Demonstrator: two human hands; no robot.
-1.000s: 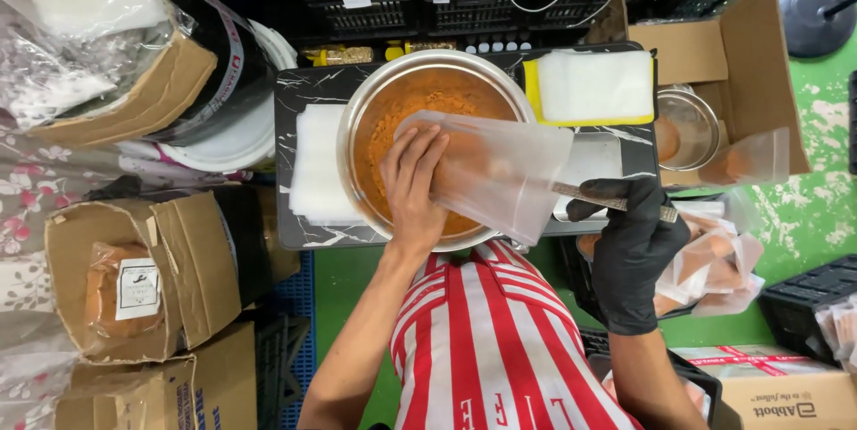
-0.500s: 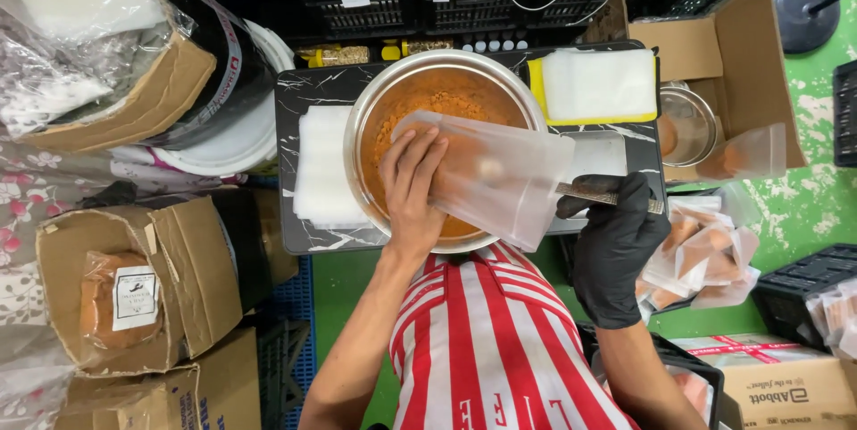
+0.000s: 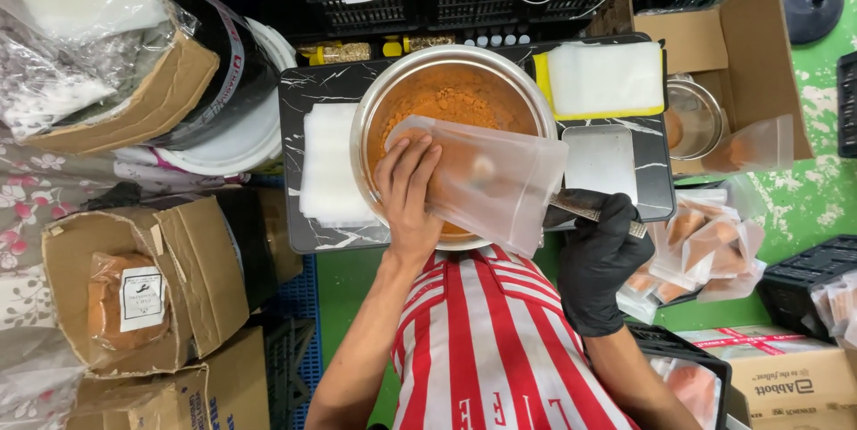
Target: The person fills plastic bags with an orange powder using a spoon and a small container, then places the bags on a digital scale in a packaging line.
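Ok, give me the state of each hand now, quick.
Left hand: bare, closed on the clear plastic bag over the metal bowl.
Right hand: black-gloved, closed on a metal spoon handle.

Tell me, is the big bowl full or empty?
Partly full: orange powder covers the bowl's bottom, with bare metal wall above it.
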